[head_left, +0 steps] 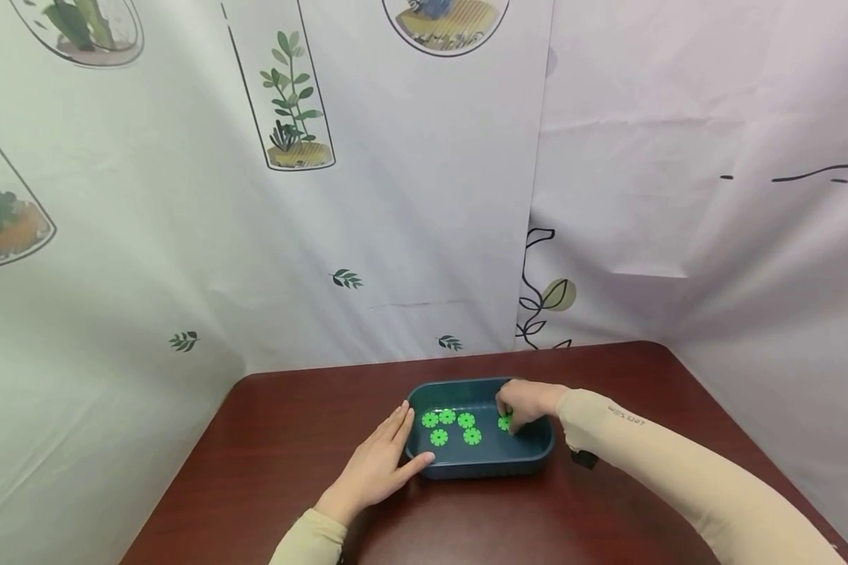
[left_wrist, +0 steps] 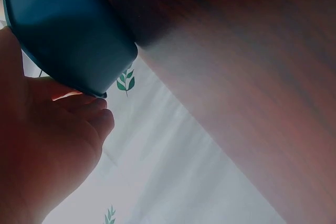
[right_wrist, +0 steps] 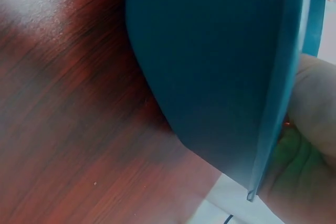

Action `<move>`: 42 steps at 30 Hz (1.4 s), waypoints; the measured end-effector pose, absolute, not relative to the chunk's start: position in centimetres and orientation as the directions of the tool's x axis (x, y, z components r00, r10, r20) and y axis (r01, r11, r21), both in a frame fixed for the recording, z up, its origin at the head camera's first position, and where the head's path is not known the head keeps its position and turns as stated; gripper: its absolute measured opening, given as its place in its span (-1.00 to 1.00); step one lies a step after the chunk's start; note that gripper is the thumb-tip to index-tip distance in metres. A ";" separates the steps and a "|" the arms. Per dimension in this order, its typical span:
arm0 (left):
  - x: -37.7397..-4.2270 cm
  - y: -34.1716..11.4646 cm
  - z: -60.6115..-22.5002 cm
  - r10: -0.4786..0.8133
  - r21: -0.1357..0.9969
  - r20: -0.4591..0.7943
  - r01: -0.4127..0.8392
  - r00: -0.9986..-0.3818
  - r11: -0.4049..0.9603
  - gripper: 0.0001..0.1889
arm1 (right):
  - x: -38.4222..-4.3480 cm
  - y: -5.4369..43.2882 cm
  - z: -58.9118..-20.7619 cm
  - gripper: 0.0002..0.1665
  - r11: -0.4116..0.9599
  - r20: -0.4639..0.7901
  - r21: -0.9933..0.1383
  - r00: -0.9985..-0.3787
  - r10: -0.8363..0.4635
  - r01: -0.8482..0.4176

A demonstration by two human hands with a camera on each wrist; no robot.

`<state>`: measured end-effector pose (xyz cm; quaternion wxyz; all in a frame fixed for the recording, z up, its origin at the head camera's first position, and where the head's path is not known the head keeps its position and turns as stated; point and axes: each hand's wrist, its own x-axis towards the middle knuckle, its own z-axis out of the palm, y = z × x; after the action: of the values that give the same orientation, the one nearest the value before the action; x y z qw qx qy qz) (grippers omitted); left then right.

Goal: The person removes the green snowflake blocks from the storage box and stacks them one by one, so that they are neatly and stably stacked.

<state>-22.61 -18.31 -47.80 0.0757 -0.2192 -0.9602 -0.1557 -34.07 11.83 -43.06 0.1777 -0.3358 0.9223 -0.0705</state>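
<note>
A dark teal tray (head_left: 480,468) with rounded corners sits on the table. Several bright green, notched discs (head_left: 466,421), flower-like in outline, lie flat in its left half. My left hand (head_left: 376,464) rests against the tray's left end with fingers straight and thumb spread at the near corner; the left wrist view shows the hand (left_wrist: 63,135) beside the tray wall (left_wrist: 73,30). Reaching over the right end, my right hand (head_left: 530,400) has curled fingers on another green disc (head_left: 505,423), partly covered by them. In the right wrist view the tray wall (right_wrist: 210,66) hides the fingertips.
The dark red-brown wooden table (head_left: 290,439) extends around the tray. White cloth (head_left: 424,220) printed with plants hangs behind the table and along its sides. A small black object (head_left: 584,459) shows under the right wrist.
</note>
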 end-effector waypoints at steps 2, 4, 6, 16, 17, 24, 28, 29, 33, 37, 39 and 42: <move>-22.6 -18.3 -47.8 0.397 0.268 0.210 0.443 -0.893 0.855 -0.01 | -34.1 11.8 -43.1 -0.73 0.768 -0.294 -0.277 -0.710 -0.640 -0.577; -22.5 -18.2 -47.8 0.398 0.269 0.206 0.443 -0.894 0.855 -0.01 | -34.1 11.8 -43.2 -0.72 0.772 -0.305 -0.306 -0.710 -0.634 -0.558; -22.5 -18.2 -47.8 0.400 0.271 0.204 0.444 -0.894 0.854 -0.01 | -34.1 11.8 -43.3 -0.71 0.774 -0.309 -0.317 -0.712 -0.631 -0.548; -22.6 -18.3 -47.7 0.400 0.268 0.212 0.446 -0.892 0.854 -0.01 | -34.2 12.0 -43.5 -0.69 0.763 -0.301 -0.359 -0.707 -0.640 -0.538; -22.5 -18.3 -47.7 0.399 0.268 0.211 0.446 -0.892 0.854 -0.01 | -34.2 12.0 -43.6 -0.69 0.764 -0.298 -0.359 -0.709 -0.638 -0.537; -22.4 -18.3 -47.7 0.396 0.272 0.207 0.441 -0.895 0.855 -0.01 | -34.0 11.9 -43.9 -0.70 0.760 -0.287 -0.372 -0.713 -0.640 -0.533; -22.5 -18.2 -47.7 0.398 0.274 0.209 0.445 -0.893 0.853 -0.01 | -33.9 12.0 -43.8 -0.71 0.762 -0.284 -0.371 -0.716 -0.637 -0.531; -22.5 -18.2 -47.7 0.399 0.270 0.211 0.445 -0.892 0.854 -0.02 | -33.9 12.0 -43.7 -0.72 0.763 -0.285 -0.370 -0.717 -0.637 -0.531; -22.5 -18.2 -47.6 0.398 0.268 0.211 0.445 -0.893 0.855 -0.02 | -33.8 11.9 -43.5 -0.74 0.763 -0.286 -0.367 -0.716 -0.637 -0.533; -22.5 -18.2 -47.6 0.398 0.279 0.198 0.441 -0.896 0.853 -0.01 | -33.8 11.9 -43.6 -0.76 0.761 -0.290 -0.365 -0.712 -0.640 -0.536; -22.4 -18.2 -47.6 0.398 0.281 0.197 0.441 -0.896 0.853 -0.01 | -33.8 11.9 -43.6 -0.76 0.757 -0.287 -0.367 -0.709 -0.644 -0.540; -22.4 -18.3 -47.6 0.400 0.274 0.197 0.442 -0.895 0.854 0.00 | -34.0 11.9 -43.5 -0.75 0.747 -0.271 -0.368 -0.705 -0.656 -0.554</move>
<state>-22.41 -18.27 -47.58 0.0665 -0.2192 -0.9606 -0.1575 -34.04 11.89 -43.50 0.1954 -0.3308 0.9140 -0.1307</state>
